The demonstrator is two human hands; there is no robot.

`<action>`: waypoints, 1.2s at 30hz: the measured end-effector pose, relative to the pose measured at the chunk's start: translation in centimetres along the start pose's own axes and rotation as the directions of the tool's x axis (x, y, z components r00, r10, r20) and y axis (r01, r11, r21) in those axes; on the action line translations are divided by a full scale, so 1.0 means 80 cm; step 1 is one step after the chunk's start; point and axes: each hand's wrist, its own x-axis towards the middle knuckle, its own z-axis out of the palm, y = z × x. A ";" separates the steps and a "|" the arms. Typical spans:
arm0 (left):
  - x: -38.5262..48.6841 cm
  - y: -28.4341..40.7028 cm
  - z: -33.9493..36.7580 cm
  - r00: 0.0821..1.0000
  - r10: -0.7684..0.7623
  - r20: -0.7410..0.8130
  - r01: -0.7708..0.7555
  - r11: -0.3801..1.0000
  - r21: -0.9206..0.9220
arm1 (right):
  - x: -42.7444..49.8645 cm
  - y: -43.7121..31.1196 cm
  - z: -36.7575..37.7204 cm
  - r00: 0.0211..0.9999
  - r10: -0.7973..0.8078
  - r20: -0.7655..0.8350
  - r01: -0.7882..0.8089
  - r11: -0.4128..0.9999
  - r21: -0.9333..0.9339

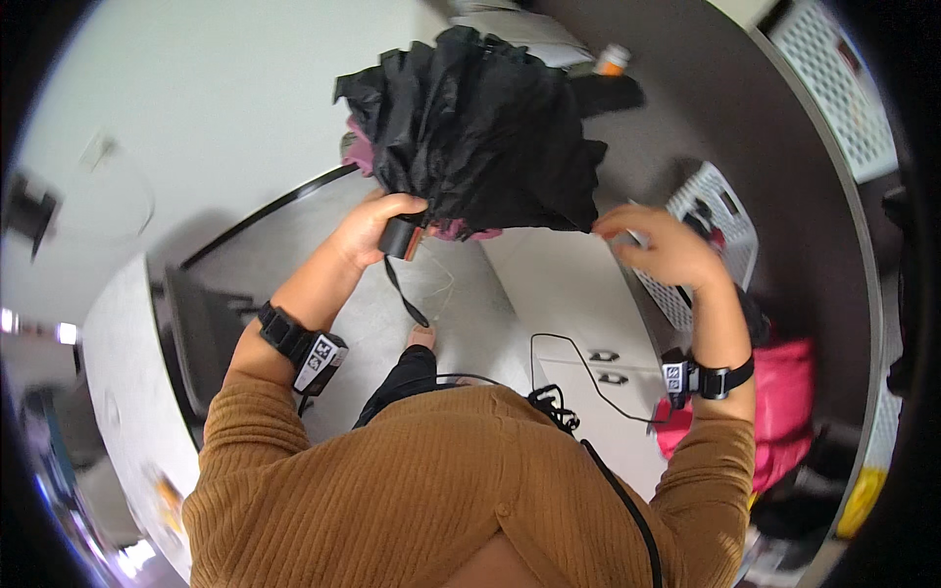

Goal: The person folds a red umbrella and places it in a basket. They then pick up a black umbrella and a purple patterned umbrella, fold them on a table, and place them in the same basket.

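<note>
A black folding umbrella (500,140) is held up in front of me, its canopy loose and partly bunched, with pinkish-purple cloth showing at its edges. My left hand (367,231) grips it near the short dark handle (399,239), the thumb lying along the shaft end. From the handle hangs a black wrist strap (403,294). At the canopy's lower right corner is my right hand (662,246), slightly blurred, thumb and fingers apart. Its fingertips meet the fabric edge in view; whether they touch it, I cannot tell.
White perforated baskets (735,213) stand on the dark shelf or counter (706,110) at right, with a pink bag (783,411) nearer me. An orange-and-white bottle (612,60) sits behind the umbrella. Below are white cabinet doors (573,294). A dark chair (213,331) stands left.
</note>
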 end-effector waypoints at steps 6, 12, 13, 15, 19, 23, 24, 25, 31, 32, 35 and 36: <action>-0.012 0.027 -0.018 0.970 -0.132 -0.204 0.147 0.988 0.056 | 0.117 0.022 0.051 0.949 -0.142 0.283 0.085 0.975 0.205; -0.045 0.036 -0.043 0.888 0.144 -0.437 -0.126 0.990 0.070 | 0.223 0.005 0.083 0.883 -0.335 0.330 0.261 0.933 0.249; -0.049 0.038 -0.046 0.861 0.206 -0.465 -0.191 0.978 0.081 | 0.239 -0.004 0.089 0.875 -0.371 0.311 0.291 0.917 0.273; -0.062 0.046 -0.056 0.833 0.268 -0.484 -0.230 0.963 0.138 | 0.275 -0.033 0.108 0.874 -0.375 0.309 0.234 0.882 0.410; -0.077 0.067 -0.079 0.652 0.393 -0.649 -0.260 0.919 0.295 | 0.332 -0.126 0.146 0.861 -0.391 0.324 0.029 0.675 0.738; -0.115 0.097 -0.126 0.509 0.449 -0.734 -0.260 0.893 0.366 | 0.378 -0.230 0.204 0.796 -0.385 0.467 -0.177 0.591 0.787; -0.123 0.106 -0.137 0.496 0.443 -0.747 -0.228 0.896 0.380 | 0.391 -0.246 0.208 0.783 -0.413 0.465 -0.168 0.579 0.797; -0.133 0.109 -0.147 0.450 0.488 -0.748 -0.266 0.873 0.410 | 0.399 -0.260 0.216 0.767 -0.431 0.476 -0.176 0.573 0.801; -0.185 0.116 -0.178 0.161 0.600 -0.784 -0.324 0.782 0.532 | 0.446 -0.327 0.259 0.635 -0.449 0.628 -0.390 0.516 0.763; -0.195 0.119 -0.187 0.236 0.551 -0.800 -0.265 0.829 0.493 | 0.455 -0.338 0.266 0.620 -0.440 0.650 -0.434 0.498 0.751; -0.198 0.131 -0.209 0.036 0.500 -0.866 -0.333 0.823 0.461 | 0.479 -0.370 0.283 0.624 -0.425 0.656 -0.478 0.456 0.751; -0.199 0.134 -0.218 0.017 0.499 -0.866 -0.422 0.789 0.446 | 0.494 -0.383 0.286 0.616 -0.420 0.666 -0.476 0.476 0.740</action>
